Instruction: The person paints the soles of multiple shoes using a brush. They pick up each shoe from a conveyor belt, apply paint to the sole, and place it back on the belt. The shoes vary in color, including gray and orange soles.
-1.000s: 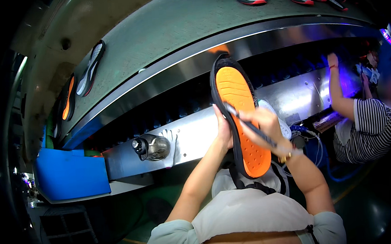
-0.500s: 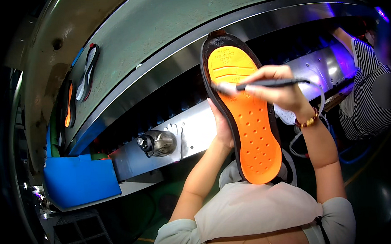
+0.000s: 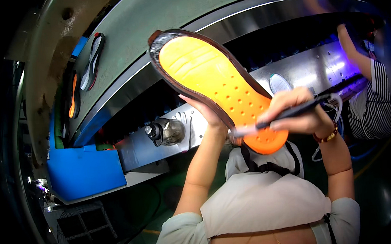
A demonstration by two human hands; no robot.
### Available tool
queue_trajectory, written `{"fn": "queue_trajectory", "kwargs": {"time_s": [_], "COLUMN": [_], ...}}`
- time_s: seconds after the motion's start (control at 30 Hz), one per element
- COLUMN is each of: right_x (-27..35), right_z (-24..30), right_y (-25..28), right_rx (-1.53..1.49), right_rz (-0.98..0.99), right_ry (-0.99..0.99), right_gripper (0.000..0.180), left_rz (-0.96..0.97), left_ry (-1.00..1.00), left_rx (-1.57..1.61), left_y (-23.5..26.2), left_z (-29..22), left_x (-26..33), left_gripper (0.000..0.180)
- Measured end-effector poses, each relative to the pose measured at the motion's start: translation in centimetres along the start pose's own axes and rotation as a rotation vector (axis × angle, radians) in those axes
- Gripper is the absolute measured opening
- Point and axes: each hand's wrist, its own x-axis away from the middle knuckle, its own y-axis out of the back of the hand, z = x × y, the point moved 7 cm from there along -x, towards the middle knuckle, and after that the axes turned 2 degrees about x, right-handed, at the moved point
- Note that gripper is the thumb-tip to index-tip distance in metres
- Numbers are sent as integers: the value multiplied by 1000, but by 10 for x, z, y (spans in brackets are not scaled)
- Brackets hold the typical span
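Note:
A large shoe sole (image 3: 229, 90), orange on its face with a dark rim, tilts up to the left in front of me. My left hand (image 3: 206, 112) grips it from beneath along its left edge; most of those fingers are hidden behind it. Between the fingers of my right hand (image 3: 297, 112) is a brush (image 3: 270, 122) with a black handle and a tube running from its back end. The brush's pale, blurred tip lies at the sole's lower left edge, near the heel; whether it touches cannot be made out.
A green conveyor belt (image 3: 131, 40) with a metal edge curves across the far side, carrying more soles (image 3: 92, 61). On the metal shelf (image 3: 134, 152) stand a bottle (image 3: 166, 132) and a white glove (image 3: 186, 127). A blue box (image 3: 85, 172) is at left. Another person's striped sleeve (image 3: 378, 79) shows at right.
The sole has swung its toe end to the left and its heel upward. My right hand with the brush has moved down from the sole's forefoot to near the heel.

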Motion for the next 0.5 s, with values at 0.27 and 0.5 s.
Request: {"fn": "queue_trajectory", "kwargs": {"time_s": [0.27, 0.5], "right_x": [1, 10], "right_z": [6, -4], "right_y": [-13, -10], "right_rx": [138, 326], "right_rz": [156, 111], "right_ry": [66, 70], "right_gripper": [19, 20], "left_rz": [253, 308], "left_ry": [-35, -28], "left_rx": [63, 80], "left_y": [-44, -45], "left_z": [-27, -40], "left_x": [-6, -9], "left_gripper": [98, 99]}}
